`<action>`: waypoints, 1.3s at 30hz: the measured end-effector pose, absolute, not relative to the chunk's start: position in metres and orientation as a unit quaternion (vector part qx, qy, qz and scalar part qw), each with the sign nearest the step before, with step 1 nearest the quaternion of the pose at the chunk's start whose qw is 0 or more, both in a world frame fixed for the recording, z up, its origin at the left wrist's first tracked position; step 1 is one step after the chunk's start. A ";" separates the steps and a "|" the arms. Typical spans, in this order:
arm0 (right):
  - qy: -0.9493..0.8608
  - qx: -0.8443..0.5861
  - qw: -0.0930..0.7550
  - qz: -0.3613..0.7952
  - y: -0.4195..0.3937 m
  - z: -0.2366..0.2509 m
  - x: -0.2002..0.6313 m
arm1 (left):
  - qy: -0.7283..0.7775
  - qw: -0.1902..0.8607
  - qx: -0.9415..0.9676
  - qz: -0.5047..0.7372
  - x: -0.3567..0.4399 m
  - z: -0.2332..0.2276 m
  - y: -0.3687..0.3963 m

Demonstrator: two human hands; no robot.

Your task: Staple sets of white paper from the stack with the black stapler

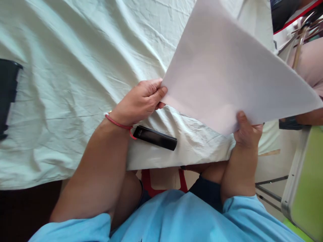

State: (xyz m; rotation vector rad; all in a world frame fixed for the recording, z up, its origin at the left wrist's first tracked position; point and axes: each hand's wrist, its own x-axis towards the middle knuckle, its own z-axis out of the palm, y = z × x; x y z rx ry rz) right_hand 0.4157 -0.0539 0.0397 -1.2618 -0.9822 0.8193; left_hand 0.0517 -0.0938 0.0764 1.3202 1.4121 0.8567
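Blue-sleeved arms lift a white sheet (227,74) unfolded off the cloth; left hand (141,102) pinches one edge; right hand (247,132) pinches its lower corner.

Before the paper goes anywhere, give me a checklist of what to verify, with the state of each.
1. Left hand grips the sheet of paper at its left corner, thumb on top: ok.
2. Right hand pinches the near corner, thumb on top: ok.
3. Sheet is lifted off the white tablecloth, tilted: ok.
4. Sheet free of creases or tears on the side shown: ok; the underside: cannot tell.
5. Black rectangular case lies on the cloth near the table edge, apart from the sheet: ok.
6. Far corner of the sheet runs out of the picture: cannot tell.
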 end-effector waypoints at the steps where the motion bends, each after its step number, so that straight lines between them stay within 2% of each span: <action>1: -0.433 -0.553 0.617 0.355 -0.054 0.041 0.418 | 0.582 0.488 0.548 0.350 0.051 0.076 -0.094; 8: -0.387 -0.666 0.549 0.325 -0.059 0.059 0.456 | 0.571 0.549 0.549 0.267 0.045 0.073 -0.092; 13: -0.386 -0.716 0.486 0.321 -0.066 0.074 0.481 | 0.558 0.539 0.579 0.251 0.045 0.075 -0.092; 17: -0.379 -0.735 0.450 0.337 -0.074 0.079 0.495 | 0.498 0.544 0.632 0.238 0.043 0.088 -0.095; 21: -0.375 -0.759 0.406 0.344 -0.080 0.084 0.502 | 0.416 0.544 0.708 0.172 0.040 0.098 -0.099; 27: -0.375 -0.750 0.387 0.383 -0.085 0.090 0.502 | 0.365 0.548 0.750 0.063 0.041 0.095 -0.099; 33: -0.387 -0.746 0.384 0.383 -0.087 0.089 0.490 | 0.393 0.555 0.729 0.079 0.032 0.093 -0.096; 39: -0.391 -0.734 0.389 0.397 -0.087 0.087 0.483 | 0.410 0.516 0.748 0.083 0.032 0.097 -0.097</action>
